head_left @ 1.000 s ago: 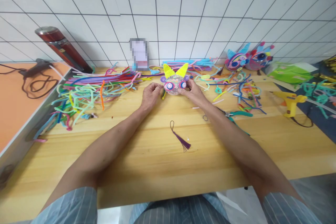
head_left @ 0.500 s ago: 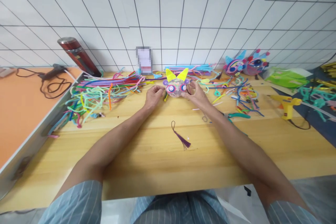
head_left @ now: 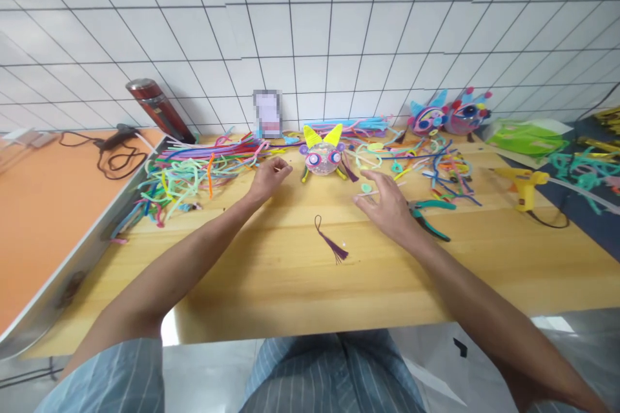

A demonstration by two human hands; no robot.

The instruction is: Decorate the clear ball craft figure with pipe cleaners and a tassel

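A small round craft figure [head_left: 322,156] with yellow ears and purple eyes stands on the wooden table [head_left: 271,271] near the wall. My left hand [head_left: 267,179] lies to its left, fingers loosely curled, holding nothing I can see. My right hand [head_left: 386,204] hovers lower right of the figure, fingers spread and empty, apart from it. A purple tassel [head_left: 330,242] lies between my forearms. Teal-handled pliers [head_left: 429,216] rest just right of my right hand.
A big heap of coloured pipe cleaners [head_left: 188,171] covers the table's left back. More scraps [head_left: 436,171] and two finished figures [head_left: 448,115] sit at the right back. A yellow glue gun [head_left: 523,184] lies right. A red flask [head_left: 157,108] leans on the wall.
Both hands have let go of the figure. My right hand has drawn back toward me and to the right, opening; my left hand has slid slightly away to the left.
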